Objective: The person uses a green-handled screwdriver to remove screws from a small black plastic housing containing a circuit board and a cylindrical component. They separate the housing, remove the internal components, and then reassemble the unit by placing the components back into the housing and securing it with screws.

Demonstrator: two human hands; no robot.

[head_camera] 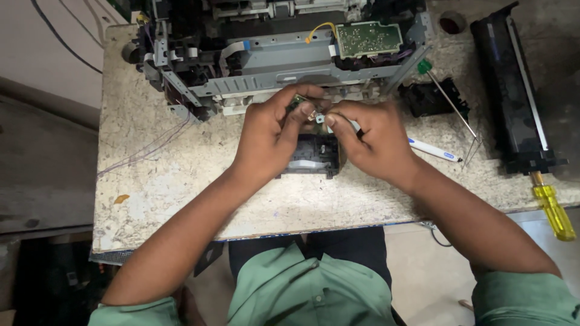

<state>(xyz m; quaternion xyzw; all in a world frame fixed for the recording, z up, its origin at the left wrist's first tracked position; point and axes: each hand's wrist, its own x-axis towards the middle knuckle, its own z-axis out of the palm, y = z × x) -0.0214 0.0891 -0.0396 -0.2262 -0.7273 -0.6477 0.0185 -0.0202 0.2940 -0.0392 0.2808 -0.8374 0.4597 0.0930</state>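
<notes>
While my sleeves (302, 296) fill the near edge of the view, both forearms reach forward over the desk (181, 181). My left hand (272, 136) and right hand (368, 139) meet above its middle, and between them sits a small part (309, 108), greenish and metallic, too small to identify. The left fingers (296, 99) are pinched on its left side; the right fingers (338, 124) are closed against its right side, thumb and forefinger tight. Both grips are therefore clenched on the same piece, held clear of the desk.

Directly beneath the hands lies a black module (314, 157), resting flat on the desk and partly hidden by my wrists. To the right, near but apart from it, lie a white pen (432, 150), a thin green-handled screwdriver (447, 96) and a loose black piece (432, 96). A yellow-handled screwdriver (553, 211) overhangs the right edge, below a long black cartridge-like unit (513, 90).

Farthest away stands the stripped machine (278, 54), its covers off, metal frame bare, a green circuit board (368, 39) and ribbon cables exposed. Loose wires (151, 145) trail from its left side.

Judged from this layout, disassembly is well advanced: several units are already out. The small part is in hand, neither fitted nor set down; the frame remains unassembled.
</notes>
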